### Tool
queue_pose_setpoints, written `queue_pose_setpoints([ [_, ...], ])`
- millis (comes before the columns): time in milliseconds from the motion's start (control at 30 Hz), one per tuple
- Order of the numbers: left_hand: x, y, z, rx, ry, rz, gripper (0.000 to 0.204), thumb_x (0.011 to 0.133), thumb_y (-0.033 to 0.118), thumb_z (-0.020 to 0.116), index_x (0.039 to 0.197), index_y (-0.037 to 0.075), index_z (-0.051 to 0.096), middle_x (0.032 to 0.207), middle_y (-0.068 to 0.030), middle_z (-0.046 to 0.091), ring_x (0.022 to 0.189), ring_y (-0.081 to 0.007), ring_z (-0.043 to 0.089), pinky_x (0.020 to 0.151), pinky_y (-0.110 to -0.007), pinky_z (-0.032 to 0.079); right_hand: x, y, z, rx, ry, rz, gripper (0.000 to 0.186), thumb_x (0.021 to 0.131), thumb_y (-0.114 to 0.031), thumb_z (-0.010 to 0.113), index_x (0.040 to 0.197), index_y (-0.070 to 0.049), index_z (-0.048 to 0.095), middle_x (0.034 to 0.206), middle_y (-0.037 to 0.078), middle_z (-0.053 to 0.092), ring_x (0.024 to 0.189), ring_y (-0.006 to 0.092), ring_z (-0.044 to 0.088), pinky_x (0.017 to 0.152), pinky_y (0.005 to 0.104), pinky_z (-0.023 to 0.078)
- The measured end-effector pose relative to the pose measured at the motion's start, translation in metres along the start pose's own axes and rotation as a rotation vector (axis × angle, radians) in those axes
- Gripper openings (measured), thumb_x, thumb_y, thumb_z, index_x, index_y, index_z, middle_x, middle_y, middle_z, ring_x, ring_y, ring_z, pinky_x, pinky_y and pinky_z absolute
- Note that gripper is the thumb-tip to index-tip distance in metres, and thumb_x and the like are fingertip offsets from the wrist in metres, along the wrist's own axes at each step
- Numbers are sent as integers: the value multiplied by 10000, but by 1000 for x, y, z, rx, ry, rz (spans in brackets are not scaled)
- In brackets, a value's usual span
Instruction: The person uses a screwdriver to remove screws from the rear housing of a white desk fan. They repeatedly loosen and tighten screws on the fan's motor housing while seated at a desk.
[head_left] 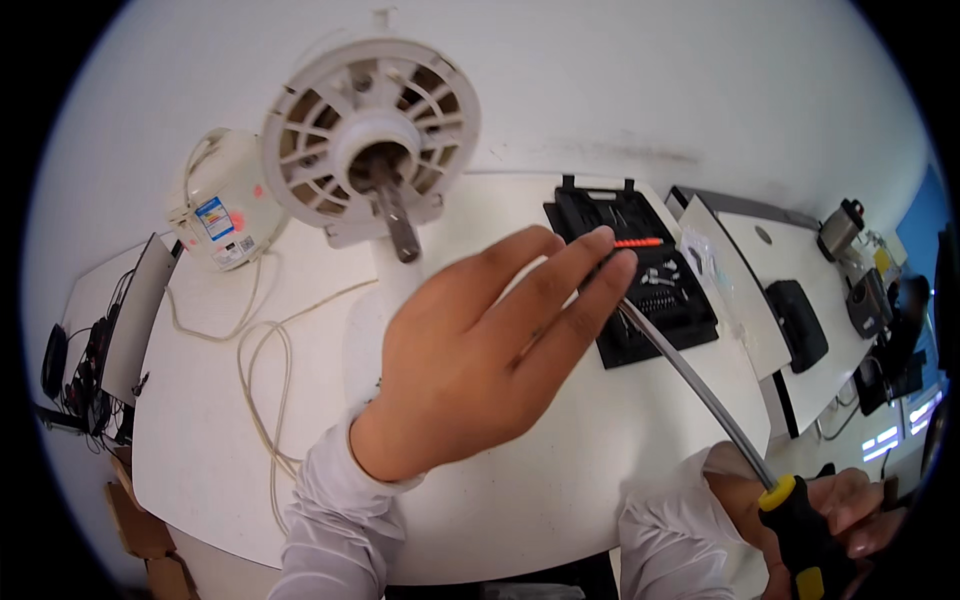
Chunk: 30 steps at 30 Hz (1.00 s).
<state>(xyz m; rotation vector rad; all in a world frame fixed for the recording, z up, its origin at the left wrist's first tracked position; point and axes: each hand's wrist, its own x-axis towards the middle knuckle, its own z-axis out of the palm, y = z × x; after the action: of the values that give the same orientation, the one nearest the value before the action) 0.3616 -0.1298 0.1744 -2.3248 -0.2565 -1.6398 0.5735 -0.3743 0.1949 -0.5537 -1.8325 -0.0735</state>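
Note:
My left hand (470, 370) reaches across the middle, its curled fingertips at the upper end of the screwdriver shaft (680, 365), hiding the tip. At lower right, my right hand (850, 515) grips the screwdriver's black and yellow handle (805, 545). Beyond my left hand stands a white appliance housing (330, 105) with a slatted round face and a metal shaft (398, 225) sticking out of it. An open black tool case (650, 330) lies beside my left fingertips, holding sockets, small tools and an orange piece (640, 242).
A white appliance (225, 200) with cords (240, 350) is on the white table (190, 440). A side desk with cables (90, 360) is at left. At right are a desk (790, 260) with a kettle (840, 232) and a person (905, 330). Cardboard (140, 520) lies lower left.

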Motion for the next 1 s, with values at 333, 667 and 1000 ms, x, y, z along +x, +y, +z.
queue_pose_setpoints([
  [333,-9,5,15,7,6,-19,226,624,-3,758,837,51,706,783,-37,669,743,-212,634,592,-291,508,-31,2,-15,-33,197,-179,641,493,-192,928,986,-122,525,943,-8,501,836,170,516,717,283,348],
  [667,-6,23,18,-41,-254,-175,190,755,-29,687,913,66,646,854,-50,679,836,-228,650,894,-406,474,-18,-12,-37,-474,-145,144,666,585,-351,896,1094,-135,524,963,66,485,791,178,589,680,168,463],
  [1000,-62,50,82,-243,-717,-69,131,781,91,701,897,77,643,926,-29,653,861,-219,611,828,-353,496,-8,-6,-31,-162,-844,4,231,788,-195,713,991,-123,631,977,76,584,867,266,656,648,314,569],
])
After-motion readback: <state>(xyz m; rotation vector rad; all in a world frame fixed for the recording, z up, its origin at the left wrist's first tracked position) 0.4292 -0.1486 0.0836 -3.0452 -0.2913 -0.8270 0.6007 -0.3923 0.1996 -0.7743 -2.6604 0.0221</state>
